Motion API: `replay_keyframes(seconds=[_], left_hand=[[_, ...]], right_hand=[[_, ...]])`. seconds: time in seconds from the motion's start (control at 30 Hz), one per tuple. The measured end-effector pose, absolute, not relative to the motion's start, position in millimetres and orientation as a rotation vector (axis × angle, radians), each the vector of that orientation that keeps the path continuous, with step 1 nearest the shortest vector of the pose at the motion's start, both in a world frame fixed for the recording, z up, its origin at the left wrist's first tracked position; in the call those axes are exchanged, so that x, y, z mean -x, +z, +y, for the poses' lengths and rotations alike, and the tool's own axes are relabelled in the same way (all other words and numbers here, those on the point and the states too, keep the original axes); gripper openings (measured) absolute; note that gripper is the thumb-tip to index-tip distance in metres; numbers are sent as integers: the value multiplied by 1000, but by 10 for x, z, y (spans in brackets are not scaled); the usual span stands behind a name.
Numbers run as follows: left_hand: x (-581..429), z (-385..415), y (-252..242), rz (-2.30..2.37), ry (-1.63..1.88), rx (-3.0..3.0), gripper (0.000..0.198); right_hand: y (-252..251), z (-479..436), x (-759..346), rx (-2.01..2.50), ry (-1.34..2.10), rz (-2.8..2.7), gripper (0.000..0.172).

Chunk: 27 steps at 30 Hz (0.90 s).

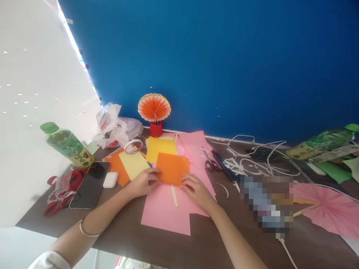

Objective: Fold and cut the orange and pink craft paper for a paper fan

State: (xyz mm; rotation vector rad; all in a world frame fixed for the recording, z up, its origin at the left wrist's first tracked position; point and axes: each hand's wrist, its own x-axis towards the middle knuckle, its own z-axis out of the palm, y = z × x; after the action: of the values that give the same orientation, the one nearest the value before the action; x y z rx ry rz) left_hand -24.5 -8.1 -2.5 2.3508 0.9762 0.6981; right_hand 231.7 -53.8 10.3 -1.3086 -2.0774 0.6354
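Between my two hands is a flat sheet of orange paper [172,169]. My left hand [146,182] pinches its left edge, and my right hand [195,187] grips its lower right corner; both thumbs lie below the edge. Under it are pink paper sheets [166,218], with a narrow cream paper strip [174,196] lying on top. Just behind the orange sheet sits a stack of yellow paper [159,147]. To the left, a pale yellow sheet [133,164] overlaps other orange paper [116,168].
A folded paper fan [154,107] stands in a red holder [156,129] by the blue wall. Scissors [211,164], white cables [266,164] and a pink fan [331,209] lie rightward. Leftward are a phone [90,185], white earbud case [110,180], bottle [68,145] and tape roll [134,147].
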Motion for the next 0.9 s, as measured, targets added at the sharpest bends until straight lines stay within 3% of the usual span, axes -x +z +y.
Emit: replay_keyframes(seconds=[0.4, 0.9], left_hand=[[219, -92, 53, 1101, 884, -2313, 14], [232, -27, -26, 1156, 770, -2373, 21]], right_hand=[[38, -503, -2300, 1422, 641, -1981, 17], [29, -514, -2283, 1516, 613, -1976, 21]])
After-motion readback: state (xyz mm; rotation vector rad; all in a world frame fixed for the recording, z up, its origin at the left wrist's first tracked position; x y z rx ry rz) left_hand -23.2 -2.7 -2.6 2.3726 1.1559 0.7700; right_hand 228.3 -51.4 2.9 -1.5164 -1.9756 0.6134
